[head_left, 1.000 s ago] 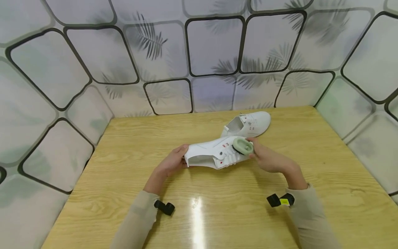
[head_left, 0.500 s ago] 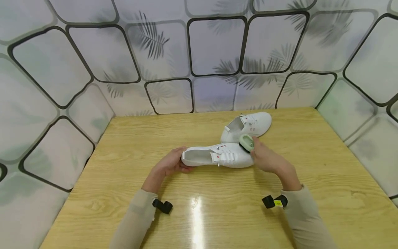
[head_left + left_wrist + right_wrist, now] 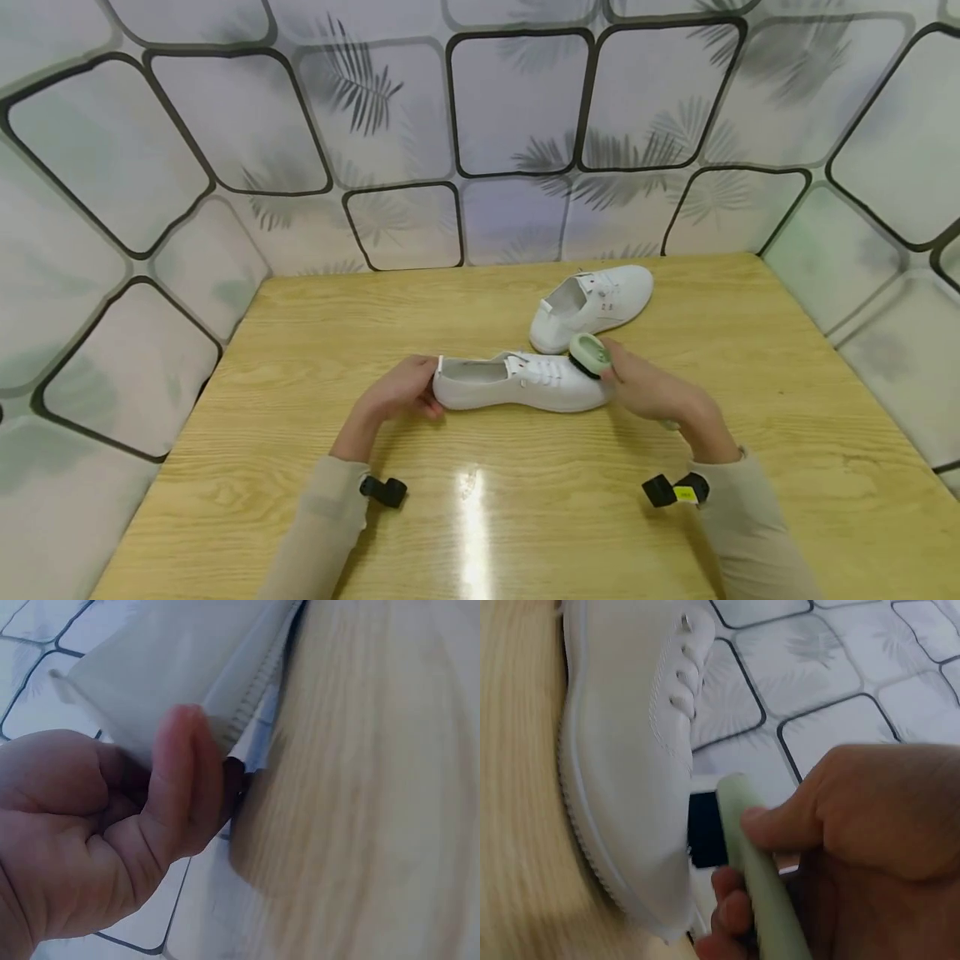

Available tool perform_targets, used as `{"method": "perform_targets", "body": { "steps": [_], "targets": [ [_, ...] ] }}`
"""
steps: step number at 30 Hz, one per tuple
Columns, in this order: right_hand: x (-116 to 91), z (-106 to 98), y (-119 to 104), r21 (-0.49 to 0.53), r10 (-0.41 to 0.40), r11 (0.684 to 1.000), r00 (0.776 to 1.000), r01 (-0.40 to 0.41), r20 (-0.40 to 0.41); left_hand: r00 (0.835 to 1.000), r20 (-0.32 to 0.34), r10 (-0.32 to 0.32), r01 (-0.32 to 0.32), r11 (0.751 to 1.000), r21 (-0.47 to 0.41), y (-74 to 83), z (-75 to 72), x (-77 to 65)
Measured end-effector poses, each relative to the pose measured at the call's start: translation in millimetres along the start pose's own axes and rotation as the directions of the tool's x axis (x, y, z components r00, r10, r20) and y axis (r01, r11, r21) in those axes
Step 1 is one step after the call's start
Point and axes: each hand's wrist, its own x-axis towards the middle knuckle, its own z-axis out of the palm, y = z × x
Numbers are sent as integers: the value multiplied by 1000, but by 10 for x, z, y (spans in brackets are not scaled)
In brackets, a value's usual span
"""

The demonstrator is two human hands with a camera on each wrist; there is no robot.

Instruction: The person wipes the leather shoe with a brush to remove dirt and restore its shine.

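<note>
A white lace-up shoe (image 3: 480,392) stands sole down on the wooden table, toe pointing right. Its heel is gripped by my left hand (image 3: 401,390); in the left wrist view the fingers (image 3: 174,776) curl under the heel end. My right hand (image 3: 648,382) holds a pale green brush (image 3: 590,352) with dark bristles at the toe. From the right wrist, thumb and fingers pinch the brush's green body (image 3: 761,877), and the black bristles (image 3: 706,829) meet the upper of the shoe (image 3: 630,750) near the toe.
A second white shoe (image 3: 600,302) lies just behind the first, toe to the upper right. The wooden table (image 3: 555,508) reaches back to patterned fabric walls (image 3: 517,108). Each wrist wears a black camera (image 3: 384,491).
The held shoe has turned from tilted on its side to upright and shifted toward me. My left hand moved slightly left with the heel; the brush has stayed near the toe.
</note>
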Motion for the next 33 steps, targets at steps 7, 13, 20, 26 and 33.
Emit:
{"method": "perform_targets", "body": {
  "steps": [7, 13, 20, 26, 33],
  "targets": [
    [-43, 8, 23, -33, 46, 998, 998, -48, -34, 989, 144, 33, -40, 998, 43, 12, -103, -46],
    [-18, 39, -9, 0, -11, 1000, 1000, 11, 18, 960, 252, 125, -166, 975, 150, -7, -123, -93],
    [-106, -85, 129, -13, -12, 1000, 998, 13, 67, 965, 197, 171, -225, 929, 295, 25, 1, -44],
    [-78, -142, 212, -10, 0, 1000, 997, 0, 75, 978, 139, 158, -196, 924, 327, 75, 35, -60],
    [-173, -260, 264, 3, 42, 999, 988, -42, 146, 979, 125, 161, -195, 918, 346, 61, 48, -84]
  ]
}}
